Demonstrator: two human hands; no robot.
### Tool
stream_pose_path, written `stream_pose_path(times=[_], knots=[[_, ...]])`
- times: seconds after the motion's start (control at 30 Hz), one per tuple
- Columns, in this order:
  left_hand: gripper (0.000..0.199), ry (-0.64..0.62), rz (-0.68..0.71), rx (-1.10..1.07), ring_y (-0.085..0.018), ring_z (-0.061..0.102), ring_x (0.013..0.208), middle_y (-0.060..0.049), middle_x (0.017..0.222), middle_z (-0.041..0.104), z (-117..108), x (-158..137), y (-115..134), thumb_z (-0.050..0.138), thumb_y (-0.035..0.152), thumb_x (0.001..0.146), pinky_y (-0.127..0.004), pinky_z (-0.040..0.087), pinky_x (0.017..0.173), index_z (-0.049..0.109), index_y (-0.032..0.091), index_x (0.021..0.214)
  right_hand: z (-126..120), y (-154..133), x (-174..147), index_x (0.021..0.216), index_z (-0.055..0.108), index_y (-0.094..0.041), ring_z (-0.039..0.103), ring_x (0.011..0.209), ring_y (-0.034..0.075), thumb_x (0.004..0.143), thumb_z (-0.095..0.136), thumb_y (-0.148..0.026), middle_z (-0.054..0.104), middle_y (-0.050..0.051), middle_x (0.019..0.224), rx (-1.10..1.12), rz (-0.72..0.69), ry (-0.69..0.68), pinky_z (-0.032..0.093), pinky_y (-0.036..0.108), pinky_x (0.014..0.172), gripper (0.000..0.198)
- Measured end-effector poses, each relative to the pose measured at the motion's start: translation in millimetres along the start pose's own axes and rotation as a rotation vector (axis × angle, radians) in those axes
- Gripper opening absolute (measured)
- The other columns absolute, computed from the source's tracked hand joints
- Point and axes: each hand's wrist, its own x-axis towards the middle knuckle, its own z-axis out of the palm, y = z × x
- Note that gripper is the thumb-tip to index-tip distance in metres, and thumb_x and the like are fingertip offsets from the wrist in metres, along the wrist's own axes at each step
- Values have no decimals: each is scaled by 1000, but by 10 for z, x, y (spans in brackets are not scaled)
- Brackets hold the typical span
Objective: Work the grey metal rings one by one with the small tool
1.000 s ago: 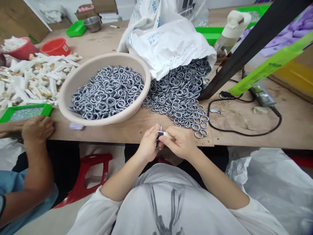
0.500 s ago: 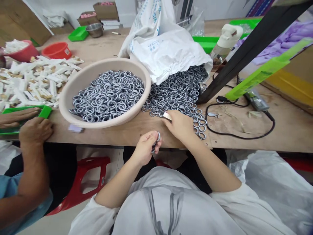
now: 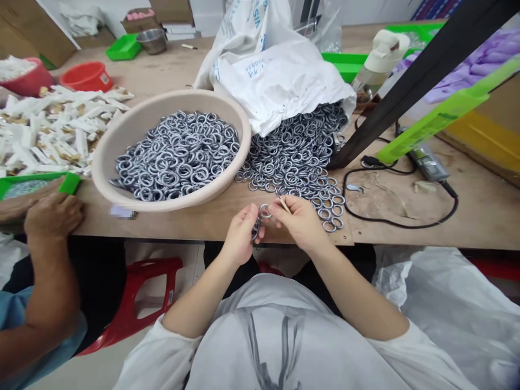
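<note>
My left hand [image 3: 242,234] is closed on a few grey rings [image 3: 255,229] at the table's front edge. One ring [image 3: 265,211] is held upright between the fingertips of both hands. My right hand [image 3: 298,219] is closed around a slim pale tool [image 3: 284,204], whose kind I cannot make out. Just beyond my hands, a heap of loose grey rings [image 3: 294,157] spills from a white sack [image 3: 280,81]. To the left stands a beige basin [image 3: 99,168] full of the same rings.
A co-worker's hands [image 3: 54,214] rest at a green tray [image 3: 71,183] on the left, near a pile of white pieces [image 3: 60,127]. At right, a dark post [image 3: 390,108] slants up past a black cable [image 3: 390,225] and a spray bottle [image 3: 377,59].
My right hand has moved back from the ring heap towards my left hand. A ring now sits between both hands' fingertips. The co-worker's hands have shifted slightly in view.
</note>
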Motion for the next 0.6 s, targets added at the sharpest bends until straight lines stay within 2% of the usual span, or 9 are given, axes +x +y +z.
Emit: stream_pose_path(times=[0.1, 0.17, 0.27, 0.4, 0.53, 0.6], knots=[[48, -19, 77, 68, -5, 43, 45, 4, 62, 52, 75, -4, -116, 67, 64, 78, -17, 30, 39, 53, 18, 76, 168, 12, -175, 74, 55, -21, 47, 49, 11, 76, 70, -62, 55, -4, 59, 177, 47, 72, 41, 25, 48, 44], [48, -14, 115, 95, -6, 41, 45, 5, 58, 47, 94, -14, -160, 65, 63, 81, -17, 30, 40, 51, 19, 72, 209, 0, -200, 76, 54, -23, 49, 50, 12, 73, 72, -63, 56, -4, 61, 182, 32, 109, 43, 26, 48, 44], [47, -53, 101, 89, -5, 40, 44, 5, 60, 46, 110, -41, -155, 64, 61, 83, -18, 27, 40, 51, 18, 70, 147, -23, -144, 80, 55, -24, 55, 57, 14, 77, 67, -65, 59, -3, 66, 136, -30, 87, 47, 28, 55, 43], [48, -120, 45, -12, -5, 40, 43, 4, 62, 47, 133, -88, -87, 64, 59, 83, -19, 25, 39, 46, 17, 67, -8, -38, -124, 72, 55, -21, 54, 60, 14, 89, 54, -64, 58, -1, 63, -61, -141, 12, 43, 27, 60, 46], [48, -67, -17, -59, -5, 39, 40, 6, 59, 45, 139, -114, -44, 69, 59, 78, -18, 26, 37, 46, 18, 70, -69, -49, -258, 68, 54, -20, 51, 60, 13, 95, 50, -56, 57, 0, 63, -388, -314, -71, 35, 26, 59, 45], [48, -47, -45, -66, -5, 38, 40, 6, 58, 43, 146, -118, -33, 72, 59, 76, -18, 26, 36, 46, 18, 71, -76, -60, -313, 63, 50, -20, 46, 56, 12, 95, 50, -52, 53, -1, 60, -478, -371, -74, 30, 26, 57, 46]])
